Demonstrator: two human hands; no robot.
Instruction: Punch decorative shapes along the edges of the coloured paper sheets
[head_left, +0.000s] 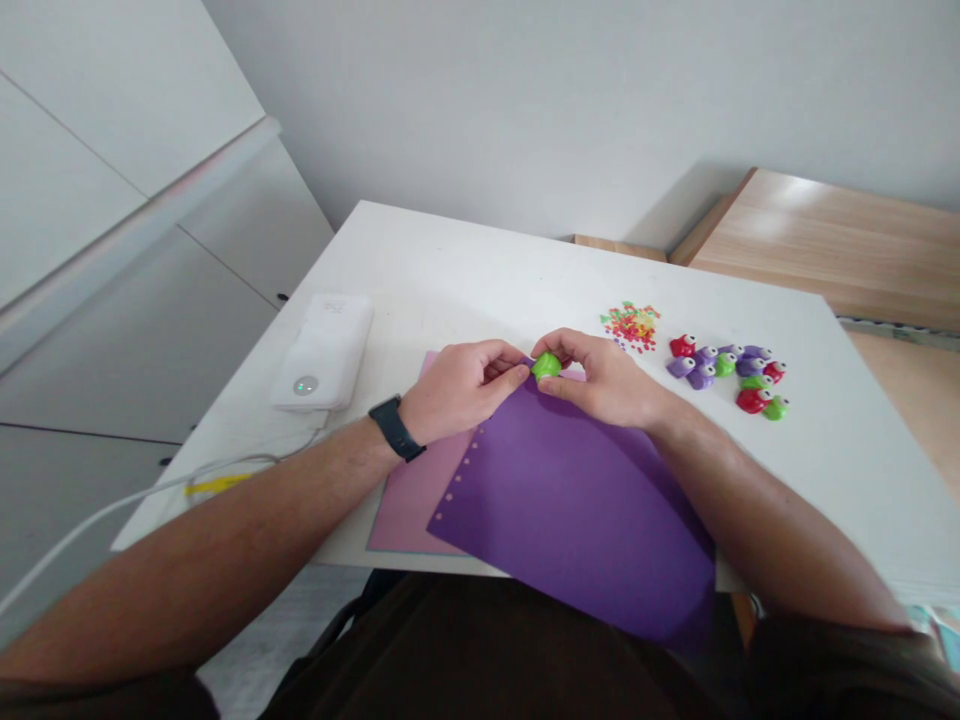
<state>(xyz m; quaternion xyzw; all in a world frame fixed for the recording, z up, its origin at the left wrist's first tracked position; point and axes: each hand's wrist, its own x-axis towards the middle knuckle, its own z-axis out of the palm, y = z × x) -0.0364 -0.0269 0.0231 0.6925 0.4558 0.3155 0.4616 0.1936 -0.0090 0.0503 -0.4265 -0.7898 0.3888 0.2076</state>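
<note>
In the middle of the head view, my right hand (596, 375) is closed around a small green paper punch (546, 366), which sits at the far corner of a purple sheet (570, 480). The thumb and fingers of my left hand (476, 385) pinch that same corner, right beside the punch. A row of small punched holes runs along the sheet's left edge. The purple sheet tilts toward me and its near end hangs past the table edge. Beneath it lies a pink sheet (416, 500), partly covered.
Several red, purple and green punches (725, 365) with eye-like knobs stand at the right. Beside them is a pile of coloured paper bits (632, 326). At the left, a white power bank (324, 352) with a cable (135, 497) rests on the white table (450, 265).
</note>
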